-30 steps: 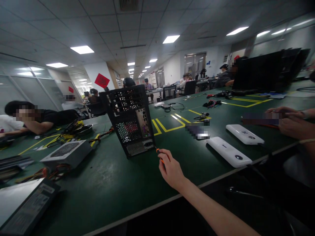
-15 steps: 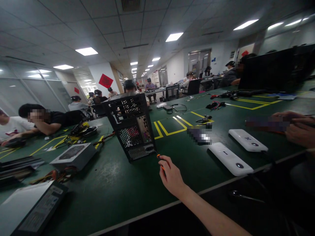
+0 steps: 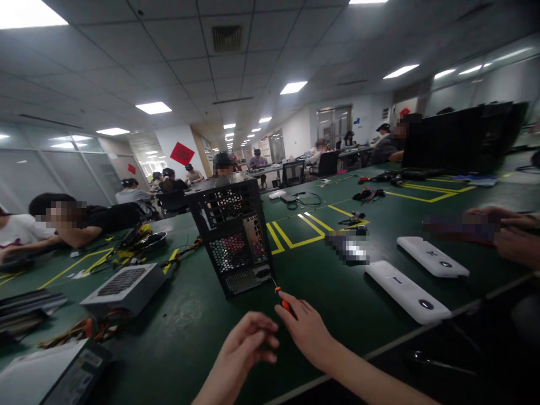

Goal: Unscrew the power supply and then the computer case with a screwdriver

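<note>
The right hand (image 3: pixel 306 326) pinches the orange-and-black handle of a screwdriver (image 3: pixel 284 299) between thumb and fingers, while the left hand (image 3: pixel 248 340) hovers just beside it, between 8 and 9 o'clock of it, its fingers parted, loosely curled and slightly blurred. The screwdriver's long axis slants across the view from the grip at 5 o'clock to its tip at 11 o'clock, the thin shaft aimed at the lower corner of a black computer case (image 3: pixel 234 247); whether the tip touches the metal is too small to tell. The case stands upright on the green table (image 3: pixel 181 320), with its long axis running from a base near 6 o'clock to a top between 11 and 12, and its perforated rear panel facing the camera. Measured from the case, a grey power supply (image 3: pixel 122 289) lies between 8 and 9 o'clock, and a larger metal box with a label (image 3: pixel 48 368) sits at 8 o'clock, partly cut off by the frame. Two white devices, a nearer one (image 3: pixel 407 292) and a farther one (image 3: pixel 432 256), lie between 3 and 4 o'clock, their lengths slanting from 10 to 4 o'clock. Beyond them, at 3 o'clock, another person's hands (image 3: pixel 514 236) hold a blurred-out object.
</note>
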`<state>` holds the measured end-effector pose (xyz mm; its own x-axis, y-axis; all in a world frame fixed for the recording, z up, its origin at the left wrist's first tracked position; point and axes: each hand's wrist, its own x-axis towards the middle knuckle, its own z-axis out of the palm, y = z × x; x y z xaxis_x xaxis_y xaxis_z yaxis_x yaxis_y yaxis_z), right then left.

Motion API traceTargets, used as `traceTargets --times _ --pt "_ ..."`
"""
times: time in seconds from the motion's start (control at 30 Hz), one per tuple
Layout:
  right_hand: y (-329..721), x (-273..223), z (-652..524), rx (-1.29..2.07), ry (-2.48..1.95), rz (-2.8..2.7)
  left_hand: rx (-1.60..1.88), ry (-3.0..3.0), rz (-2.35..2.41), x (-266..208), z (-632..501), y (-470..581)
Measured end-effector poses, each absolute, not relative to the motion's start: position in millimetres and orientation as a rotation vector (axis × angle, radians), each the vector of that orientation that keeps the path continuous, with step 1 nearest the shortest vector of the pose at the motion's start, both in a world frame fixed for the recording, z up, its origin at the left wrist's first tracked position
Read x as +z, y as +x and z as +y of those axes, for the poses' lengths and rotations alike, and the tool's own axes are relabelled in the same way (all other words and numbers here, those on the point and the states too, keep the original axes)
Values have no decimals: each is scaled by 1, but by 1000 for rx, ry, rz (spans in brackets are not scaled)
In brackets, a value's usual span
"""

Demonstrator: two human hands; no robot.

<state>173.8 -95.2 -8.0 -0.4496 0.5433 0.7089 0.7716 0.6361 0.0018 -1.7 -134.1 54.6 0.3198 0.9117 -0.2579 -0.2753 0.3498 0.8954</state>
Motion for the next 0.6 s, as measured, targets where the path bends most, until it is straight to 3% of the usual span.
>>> traceTargets --times 0.2,0.37,0.6 --pt "181 0 -92 -304 -1140 -2103 1129 733 1029 24 -49 24" --pt "178 -5 -95 -178 -1116 -2029 1255 539 863 -2 -23 29" --pt "174 -12 -96 -326 -1148 -2045 1287 534 718 -4 -28 29"
